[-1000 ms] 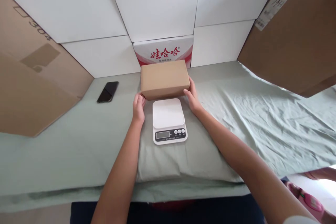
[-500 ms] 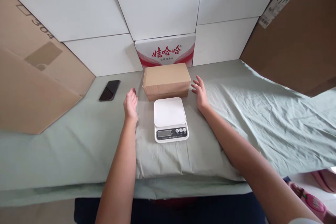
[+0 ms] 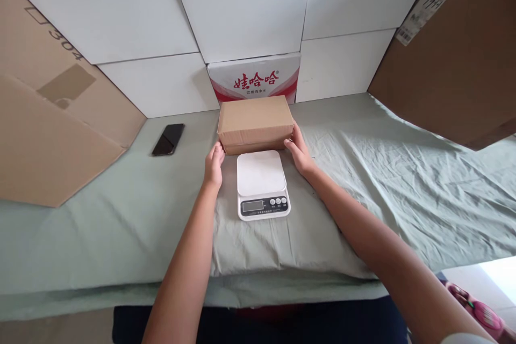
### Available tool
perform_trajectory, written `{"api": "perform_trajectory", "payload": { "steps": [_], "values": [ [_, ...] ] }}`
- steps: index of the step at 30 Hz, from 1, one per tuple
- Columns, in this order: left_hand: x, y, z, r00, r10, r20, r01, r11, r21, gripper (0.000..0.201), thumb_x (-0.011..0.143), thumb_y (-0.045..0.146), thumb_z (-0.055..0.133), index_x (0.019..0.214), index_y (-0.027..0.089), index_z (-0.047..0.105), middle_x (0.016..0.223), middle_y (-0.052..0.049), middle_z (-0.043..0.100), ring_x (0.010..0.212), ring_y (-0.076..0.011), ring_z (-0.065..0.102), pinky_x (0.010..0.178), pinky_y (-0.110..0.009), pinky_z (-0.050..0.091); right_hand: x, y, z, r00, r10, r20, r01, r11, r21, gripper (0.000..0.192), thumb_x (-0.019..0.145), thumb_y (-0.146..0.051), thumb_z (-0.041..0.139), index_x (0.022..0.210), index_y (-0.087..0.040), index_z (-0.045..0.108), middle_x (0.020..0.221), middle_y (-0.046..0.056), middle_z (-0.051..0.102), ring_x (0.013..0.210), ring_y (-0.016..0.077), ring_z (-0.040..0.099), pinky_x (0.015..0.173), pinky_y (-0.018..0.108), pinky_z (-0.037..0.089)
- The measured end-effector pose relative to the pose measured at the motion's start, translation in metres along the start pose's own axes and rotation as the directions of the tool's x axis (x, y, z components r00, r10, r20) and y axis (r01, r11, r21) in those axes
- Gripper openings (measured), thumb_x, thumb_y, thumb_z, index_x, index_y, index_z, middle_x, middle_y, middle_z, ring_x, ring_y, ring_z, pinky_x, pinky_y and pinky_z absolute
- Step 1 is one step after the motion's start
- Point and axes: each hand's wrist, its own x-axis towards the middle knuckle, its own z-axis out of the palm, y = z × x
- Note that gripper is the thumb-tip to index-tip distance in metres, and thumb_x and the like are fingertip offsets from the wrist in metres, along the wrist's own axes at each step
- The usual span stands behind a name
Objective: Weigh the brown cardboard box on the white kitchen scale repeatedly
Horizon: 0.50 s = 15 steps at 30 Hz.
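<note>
- Brown cardboard makes the box point(image 3: 256, 113), which lies between the two hands, its long axis running crosswise from one to the other, so neither hand is clearly nearer.
- At the box's left end, the left hand point(image 3: 214, 164) presses its bent fingers to the lower front corner; how far they reach underneath cannot be told.
- At the box's right end, the right hand point(image 3: 299, 155) grips the corner, thumb on the front face, the other fingers around the end and partly hidden.
- Just in front of the box, on the person's side, stands the scale point(image 3: 261, 173), its plate bare; whether the two touch is hard to tell.
- Directly behind the box stands a printed carton point(image 3: 255, 79) with red lettering.
- Left of the box, well apart from it, lies a phone point(image 3: 168, 139).
- All around the box spreads green cloth point(image 3: 322, 242), wrinkled most to the right.
- Farther out, big cartons point(image 3: 60, 134) flank the box on both sides.
</note>
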Motion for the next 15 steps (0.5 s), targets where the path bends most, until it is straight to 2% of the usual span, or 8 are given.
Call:
{"api": "perform_trajectory", "payload": {
  "steps": [4,8,11,15],
  "values": [
    [-0.016,0.016,0.000,0.991,0.133,-0.019,-0.133,0.991,0.016,0.083,0.081,0.080,0.068,0.139,0.020,0.071,0.154,-0.019,0.063,0.153,-0.0380,0.049,0.129,-0.053,0.035,-0.006,-0.004,0.001,0.997,-0.078,-0.028,0.078,0.997,-0.003,0.087,0.088,-0.073,0.059,0.163,-0.038,0.033,0.170,0.005,0.044,0.147,0.0347,0.051,0.122,0.059,0.047],
    [-0.051,0.032,-0.001,0.976,0.216,-0.004,-0.216,0.976,0.025,0.085,0.086,0.078,0.063,0.147,0.020,0.065,0.157,-0.020,0.060,0.155,-0.0387,0.046,0.129,-0.053,0.034,-0.026,-0.019,-0.003,0.986,-0.154,-0.055,0.151,0.987,-0.060,0.083,0.091,-0.073,0.057,0.163,-0.041,0.032,0.170,0.004,0.042,0.148,0.0354,0.049,0.121,0.059,0.047],
    [-0.081,0.037,-0.006,0.977,0.215,0.005,-0.215,0.976,0.022,0.082,0.088,0.076,0.063,0.147,0.019,0.066,0.156,-0.020,0.061,0.155,-0.0401,0.046,0.129,-0.055,0.035,-0.051,-0.031,-0.009,0.981,-0.189,-0.045,0.184,0.978,-0.098,0.077,0.094,-0.069,0.056,0.162,-0.043,0.032,0.170,0.002,0.040,0.153,0.0353,0.043,0.123,0.058,0.045],
    [-0.110,0.035,-0.017,0.988,0.155,-0.022,-0.154,0.988,0.027,0.080,0.086,0.075,0.065,0.141,0.018,0.070,0.149,-0.021,0.066,0.147,-0.0422,0.055,0.125,-0.059,0.039,-0.082,-0.037,-0.014,0.984,-0.171,-0.037,0.166,0.979,-0.119,0.072,0.095,-0.067,0.054,0.161,-0.046,0.032,0.167,0.001,0.042,0.154,0.0353,0.040,0.121,0.060,0.046]
  ]
}}
